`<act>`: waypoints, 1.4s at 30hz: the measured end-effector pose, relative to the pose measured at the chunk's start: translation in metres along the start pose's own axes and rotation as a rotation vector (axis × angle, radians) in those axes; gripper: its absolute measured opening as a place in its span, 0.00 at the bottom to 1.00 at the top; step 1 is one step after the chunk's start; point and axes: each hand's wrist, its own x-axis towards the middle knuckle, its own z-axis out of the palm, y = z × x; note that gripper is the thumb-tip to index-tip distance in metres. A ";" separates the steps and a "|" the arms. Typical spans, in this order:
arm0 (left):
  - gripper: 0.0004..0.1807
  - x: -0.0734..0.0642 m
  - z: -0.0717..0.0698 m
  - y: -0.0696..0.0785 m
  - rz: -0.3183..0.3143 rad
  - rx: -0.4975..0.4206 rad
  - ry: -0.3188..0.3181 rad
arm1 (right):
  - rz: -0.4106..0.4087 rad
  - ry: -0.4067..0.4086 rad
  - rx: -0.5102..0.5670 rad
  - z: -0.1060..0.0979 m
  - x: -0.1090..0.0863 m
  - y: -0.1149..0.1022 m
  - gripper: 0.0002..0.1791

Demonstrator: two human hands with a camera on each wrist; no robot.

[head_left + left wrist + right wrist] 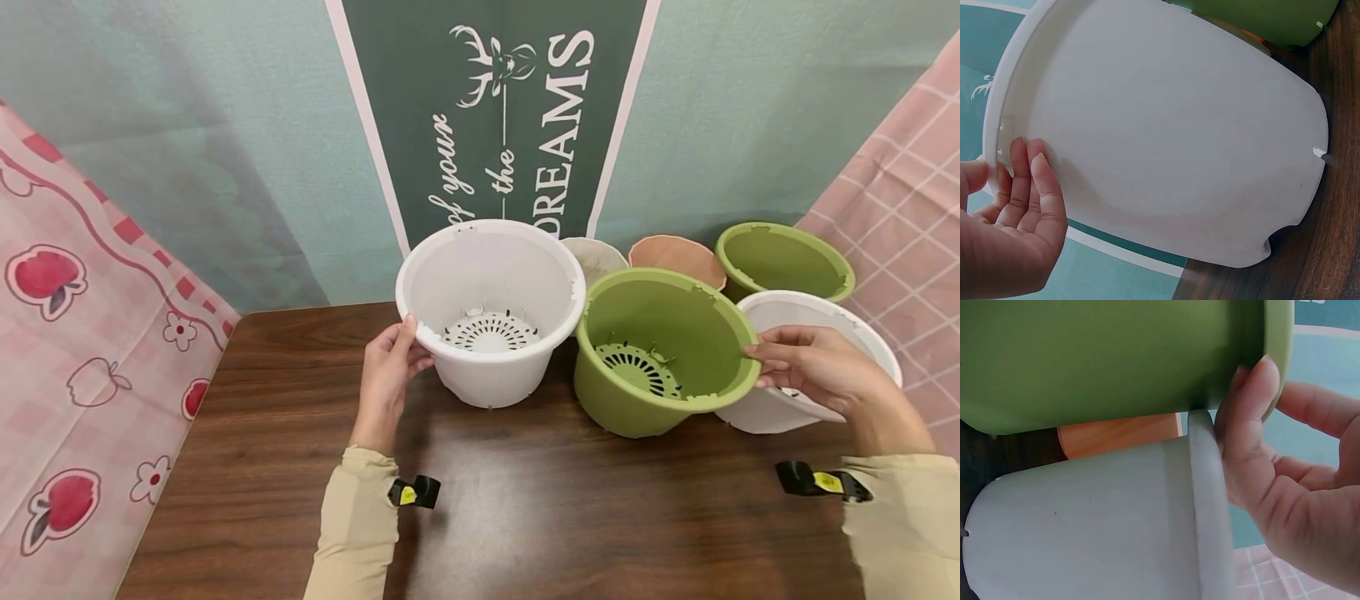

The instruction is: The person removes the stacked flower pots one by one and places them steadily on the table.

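Observation:
A white plastic plant pot [491,379] with a slotted bottom is at the middle of the wooden table. My left hand [386,379] pinches its rim at the left side, thumb over the edge and fingers beneath, as the left wrist view shows. To its right is a green plant pot [630,408] of the same shape, tilted a little. My right hand [813,367] pinches the green pot's right rim between thumb and fingers. In the right wrist view that hand [1279,462] is also right beside the rim of a second white pot [1085,525].
Behind the green pot stand an orange pot [675,257] and a greyish-white one [596,257]. Another green pot [787,258] is at the back right. Cloth hangs around the wooden table [247,467]: teal behind, pink at both sides.

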 end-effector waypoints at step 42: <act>0.14 -0.002 0.004 -0.001 0.030 -0.012 0.018 | -0.048 0.140 -0.220 0.014 -0.010 -0.017 0.14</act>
